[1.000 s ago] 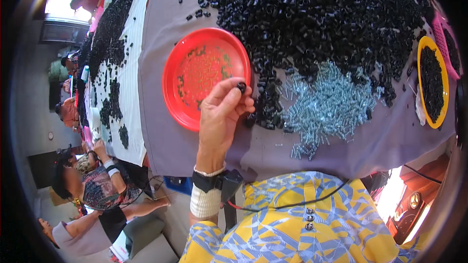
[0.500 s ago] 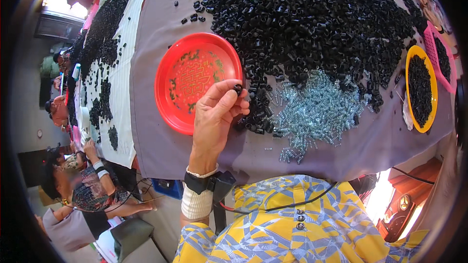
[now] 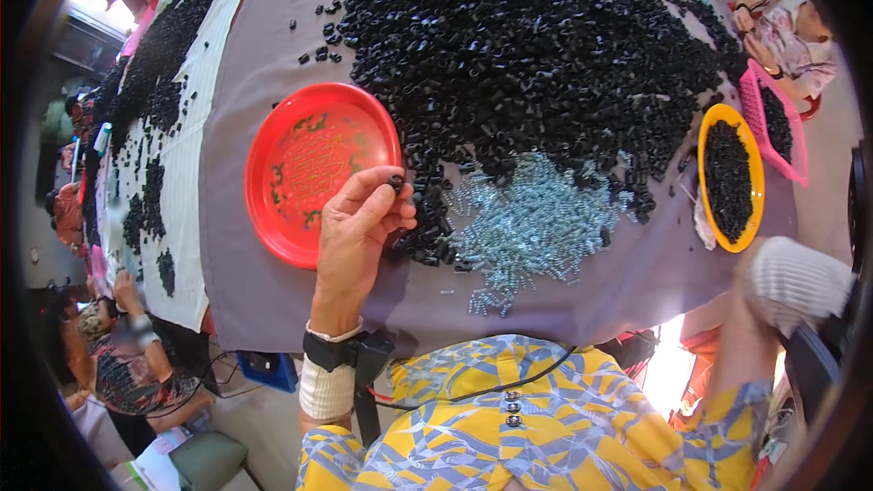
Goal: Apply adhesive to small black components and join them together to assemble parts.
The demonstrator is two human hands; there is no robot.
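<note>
In the head view, the left hand [image 3: 362, 218] pinched a black piece [image 3: 396, 185] between thumb and forefinger, the other fingers curled beneath. It hung over the right edge of the red plate [image 3: 266, 205], which lay mostly to the hand's left; whether hand and plate touched could not be told. Springs [image 3: 536, 232] lay just right of the hand, and the black heap [image 3: 527, 73] spread beyond it. The yellow tray [image 3: 758, 186] and pink basket [image 3: 793, 162] stood well off to its right, both holding black parts. The right forearm [image 3: 741, 345] showed, but the right hand was out of view, so its grip could not be told. The piece was small and held by two tips only: a loosened pinch could lose it among its likes. Knuckles brushing rightward could mix springs into the heap, a wrist leaning on the rim could tip the plate, and the cord [image 3: 473, 393] below the hand could snag on a long reach.
</note>
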